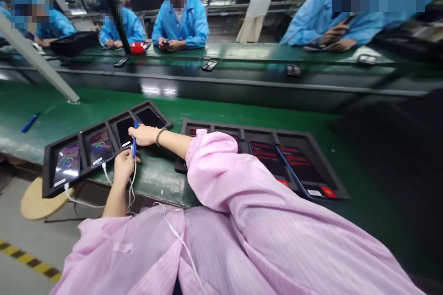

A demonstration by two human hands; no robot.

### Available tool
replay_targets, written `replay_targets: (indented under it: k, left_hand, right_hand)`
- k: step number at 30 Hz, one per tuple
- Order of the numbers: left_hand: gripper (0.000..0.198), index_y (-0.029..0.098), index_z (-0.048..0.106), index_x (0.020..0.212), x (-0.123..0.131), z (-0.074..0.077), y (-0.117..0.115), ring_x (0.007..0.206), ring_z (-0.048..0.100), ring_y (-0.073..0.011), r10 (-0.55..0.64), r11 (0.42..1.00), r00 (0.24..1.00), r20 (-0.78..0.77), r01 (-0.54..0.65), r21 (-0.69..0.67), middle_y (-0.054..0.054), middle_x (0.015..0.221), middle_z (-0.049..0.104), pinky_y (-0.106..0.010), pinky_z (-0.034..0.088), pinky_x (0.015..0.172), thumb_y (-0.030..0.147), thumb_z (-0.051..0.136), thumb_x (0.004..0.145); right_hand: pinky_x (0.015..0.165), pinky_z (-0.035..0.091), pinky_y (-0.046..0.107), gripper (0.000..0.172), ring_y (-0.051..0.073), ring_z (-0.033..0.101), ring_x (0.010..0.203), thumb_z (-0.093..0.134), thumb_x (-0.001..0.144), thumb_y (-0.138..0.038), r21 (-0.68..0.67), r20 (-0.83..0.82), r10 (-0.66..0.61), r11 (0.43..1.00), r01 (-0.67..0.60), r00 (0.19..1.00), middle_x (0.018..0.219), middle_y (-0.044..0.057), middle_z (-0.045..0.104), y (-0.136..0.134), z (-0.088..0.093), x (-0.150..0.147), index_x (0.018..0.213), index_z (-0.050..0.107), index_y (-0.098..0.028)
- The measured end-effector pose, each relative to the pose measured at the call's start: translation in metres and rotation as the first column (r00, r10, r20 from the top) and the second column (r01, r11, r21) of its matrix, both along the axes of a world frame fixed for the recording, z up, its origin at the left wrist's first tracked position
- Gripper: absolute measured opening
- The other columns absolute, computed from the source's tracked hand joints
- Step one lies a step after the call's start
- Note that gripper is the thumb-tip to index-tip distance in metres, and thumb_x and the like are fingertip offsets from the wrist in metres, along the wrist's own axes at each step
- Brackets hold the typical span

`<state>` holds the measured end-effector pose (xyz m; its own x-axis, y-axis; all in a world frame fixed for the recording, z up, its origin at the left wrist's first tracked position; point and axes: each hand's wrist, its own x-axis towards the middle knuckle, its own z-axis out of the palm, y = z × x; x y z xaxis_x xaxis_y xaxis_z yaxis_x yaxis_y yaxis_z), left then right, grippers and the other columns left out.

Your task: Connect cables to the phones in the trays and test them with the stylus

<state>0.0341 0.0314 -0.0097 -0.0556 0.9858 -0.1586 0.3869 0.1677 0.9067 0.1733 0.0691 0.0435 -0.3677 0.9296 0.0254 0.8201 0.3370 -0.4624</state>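
My right hand (144,135), with a beaded bracelet at the wrist, is closed around a blue pen (134,147) above the third slot of a black tray (82,140). Just below it, at the tray's near edge, my left hand (123,168) is pinched on a white charging cable (134,175); the plug is mostly hidden by the fingers. A dark-screened phone (124,131) lies in that slot, partly covered by my right hand. Two lit phones, one at the left end (68,163) and one beside it (101,147), have white cables plugged in. Another dark phone (150,117) occupies the far-right slot.
A second black tray (332,166) holds several phones with red markings, partly under my right sleeve. Another blue pen (30,122) lies at left. Beyond the green bench (228,115), phone parts (209,65) lie on a dark conveyor strip (242,73). People in blue jackets sit opposite. A round stool (41,205) stands below left.
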Motion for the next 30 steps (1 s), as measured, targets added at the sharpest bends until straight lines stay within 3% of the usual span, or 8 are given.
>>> replay_targets:
  k: [2, 6, 9, 12, 15, 20, 24, 30]
  left_hand:
    - [0.024, 0.018, 0.061, 0.08, -0.006, 0.007, -0.013, 0.055, 0.055, -0.0208, 0.038, 0.988, 0.979, -0.201, -0.007, 0.152, -0.004, 0.057, 0.061, -0.027, 0.037, 0.055, 0.041, 0.057, 0.074]
    - [0.038, 0.019, 0.063, 0.105, -0.019, 0.024, -0.055, 0.063, 0.059, -0.0207, 0.088, 0.869, 0.905, -0.417, 0.135, 0.476, -0.005, 0.076, 0.066, -0.03, 0.043, 0.065, 0.048, 0.051, 0.084]
    - [0.04, 0.021, 0.065, 0.1, -0.03, 0.048, -0.085, 0.046, 0.046, -0.0132, -0.239, 0.789, 0.873, -0.424, 0.429, 0.439, 0.005, 0.057, 0.049, -0.024, 0.038, 0.051, 0.053, 0.067, 0.077]
    - [0.033, 0.023, 0.066, 0.088, -0.034, 0.072, -0.107, 0.04, 0.035, -0.0084, -0.768, 0.49, 0.556, -0.318, 0.83, 0.267, 0.01, 0.05, 0.038, -0.02, 0.028, 0.039, 0.043, 0.083, 0.068]
    - [0.016, 0.025, 0.064, 0.095, -0.021, 0.082, -0.116, 0.038, 0.034, -0.0068, -0.931, 0.219, 0.312, -0.188, 0.891, 0.397, 0.011, 0.048, 0.036, -0.017, 0.034, 0.042, 0.027, 0.073, 0.082]
    - [0.034, 0.02, 0.059, 0.125, 0.034, 0.062, -0.098, 0.045, 0.049, -0.0094, -0.749, 0.26, 0.514, -0.418, 0.808, 0.528, 0.006, 0.055, 0.053, -0.019, 0.042, 0.052, 0.02, 0.039, 0.099]
    - [0.043, 0.017, 0.052, 0.136, 0.07, 0.046, -0.086, 0.074, 0.064, -0.0137, -0.645, 0.315, 0.515, -0.565, 0.852, 0.418, -0.006, 0.102, 0.071, -0.024, 0.049, 0.069, 0.026, 0.035, 0.097]
    - [0.03, 0.017, 0.063, 0.098, 0.076, 0.035, -0.089, 0.046, 0.037, -0.0094, -0.697, 0.645, 0.668, -0.262, 0.743, 0.177, 0.007, 0.053, 0.042, -0.022, 0.031, 0.051, 0.043, 0.05, 0.09]
  right_hand:
    - [0.076, 0.055, 0.028, 0.009, 0.013, 0.064, 0.078, 0.062, 0.092, -0.023, 0.003, -0.03, -0.022, 1.0, 0.022, 0.999, 0.081, -0.003, 0.064, -0.011, 0.009, 0.006, 0.092, 0.06, -0.014]
    - [0.067, 0.049, 0.019, 0.032, 0.01, 0.058, 0.061, 0.064, 0.091, -0.022, -0.01, -0.111, -0.065, 0.998, 0.065, 0.992, 0.05, -0.01, 0.041, -0.042, 0.035, 0.045, 0.07, 0.04, -0.022]
    - [0.068, 0.048, 0.022, 0.031, 0.012, 0.059, 0.064, 0.059, 0.094, -0.025, -0.019, -0.199, -0.111, 0.994, 0.109, 0.974, 0.053, -0.009, 0.043, -0.08, 0.055, 0.103, 0.071, 0.037, -0.023]
    - [0.071, 0.051, 0.026, 0.029, 0.017, 0.068, 0.086, 0.056, 0.096, -0.039, -0.095, -0.392, -0.229, 0.973, 0.209, 0.891, 0.073, -0.003, 0.059, -0.135, 0.063, 0.165, 0.078, 0.039, -0.023]
    - [0.073, 0.054, 0.03, 0.046, 0.027, 0.068, 0.105, 0.055, 0.088, -0.067, -0.149, -0.562, -0.378, 0.921, 0.359, 0.736, 0.082, 0.003, 0.064, -0.201, 0.048, 0.202, 0.08, 0.037, -0.024]
    - [0.075, 0.056, 0.035, 0.045, 0.032, 0.063, 0.118, 0.044, 0.092, -0.07, -0.19, -0.546, -0.543, 0.822, 0.537, 0.638, 0.083, 0.007, 0.069, -0.282, -0.008, 0.195, 0.084, 0.034, -0.026]
    - [0.082, 0.056, 0.041, 0.038, 0.029, 0.067, 0.111, 0.039, 0.097, -0.061, -0.036, -0.605, -0.559, 0.731, 0.681, 0.567, 0.106, 0.013, 0.07, -0.304, -0.038, 0.176, 0.084, 0.029, -0.026]
    - [0.108, 0.042, 0.052, 0.024, 0.025, 0.067, 0.112, 0.036, 0.102, -0.044, 0.094, -0.55, -0.462, 0.793, 0.601, 0.696, 0.112, 0.012, 0.071, -0.306, -0.037, 0.172, 0.087, 0.029, -0.026]
